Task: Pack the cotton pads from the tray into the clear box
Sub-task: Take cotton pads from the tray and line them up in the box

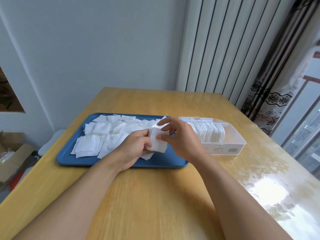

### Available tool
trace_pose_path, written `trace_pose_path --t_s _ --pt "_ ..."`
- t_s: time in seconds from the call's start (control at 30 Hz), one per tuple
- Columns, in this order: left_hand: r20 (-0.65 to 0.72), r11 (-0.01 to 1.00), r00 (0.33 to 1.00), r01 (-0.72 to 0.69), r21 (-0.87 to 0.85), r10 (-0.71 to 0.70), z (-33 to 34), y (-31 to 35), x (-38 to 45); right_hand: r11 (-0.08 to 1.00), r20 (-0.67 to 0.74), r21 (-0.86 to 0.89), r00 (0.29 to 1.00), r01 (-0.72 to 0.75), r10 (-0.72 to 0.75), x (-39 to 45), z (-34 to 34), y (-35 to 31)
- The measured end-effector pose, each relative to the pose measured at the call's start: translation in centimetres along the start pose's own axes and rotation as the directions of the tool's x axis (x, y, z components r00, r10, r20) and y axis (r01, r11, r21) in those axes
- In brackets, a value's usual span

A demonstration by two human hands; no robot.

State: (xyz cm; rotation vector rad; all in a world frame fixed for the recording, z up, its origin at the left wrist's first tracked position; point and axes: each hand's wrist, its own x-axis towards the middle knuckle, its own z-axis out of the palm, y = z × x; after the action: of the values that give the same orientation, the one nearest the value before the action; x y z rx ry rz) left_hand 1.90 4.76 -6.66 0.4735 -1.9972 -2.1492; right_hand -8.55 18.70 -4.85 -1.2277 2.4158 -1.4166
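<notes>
Pale wall behind, white ribbed radiator (214, 49) upper right of frame, patterned curtain (270, 94) at the right edge by a window. Wooden table (155, 196) fills the lower half, glare on its right side. Cardboard boxes (12, 153) on the floor at left edge.

Blue tray (69, 158) left of centre on the table, carrying a loose, overlapping heap of white cotton pads (103, 134) spread over most of it.

Both forearms enter from the bottom of the frame and meet above the tray's right end. Left hand (133, 149): palm turned right, fingers curled round a small stack of pads (156, 142), held upright on edge. Right hand (180, 135): thumb and forefinger pinch the near right edge of the same stack; remaining fingers lifted and spread, arching over the top.

Clear box (240, 144) just right of the tray, lid open and lying back on the far side. Row of pads (211, 134) standing on edge inside, filling most of its length.

Box front wall bears a label with small print and a barcode at lower right; text too small to read. No brand legible.
</notes>
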Motion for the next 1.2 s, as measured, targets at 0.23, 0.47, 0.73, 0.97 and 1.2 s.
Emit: trace_pose_path --t_s 0.23,0.47,0.73,0.97,1.2 --pt "0.029 0.998 1.000 0.000 -0.067 0.002 0.0 0.0 -0.2 0.999 0.051 -0.024 0.998 0.033 -0.032 0.4 -0.2 0.6" --pt "0.003 0.993 1.000 -0.002 0.122 0.001 -0.2 -0.5 0.0 0.999 0.095 -0.011 0.995 0.044 -0.042 0.3 -0.7 0.6" --pt "0.051 0.992 0.999 -0.007 0.129 0.001 -0.2 -0.5 -0.2 0.987 0.039 -0.155 0.998 -0.043 0.049 0.3 -1.0 0.8" --pt "-0.039 0.996 0.999 -0.020 0.086 0.023 0.1 -0.2 -0.3 0.987 0.072 -0.127 0.992 -0.094 0.104 0.4 -1.7 0.9" --pt "-0.073 0.952 0.978 -0.170 0.256 0.194 1.8 2.3 -0.1 0.971 0.173 0.084 0.963 -0.222 0.205 0.6 -4.7 -0.3"
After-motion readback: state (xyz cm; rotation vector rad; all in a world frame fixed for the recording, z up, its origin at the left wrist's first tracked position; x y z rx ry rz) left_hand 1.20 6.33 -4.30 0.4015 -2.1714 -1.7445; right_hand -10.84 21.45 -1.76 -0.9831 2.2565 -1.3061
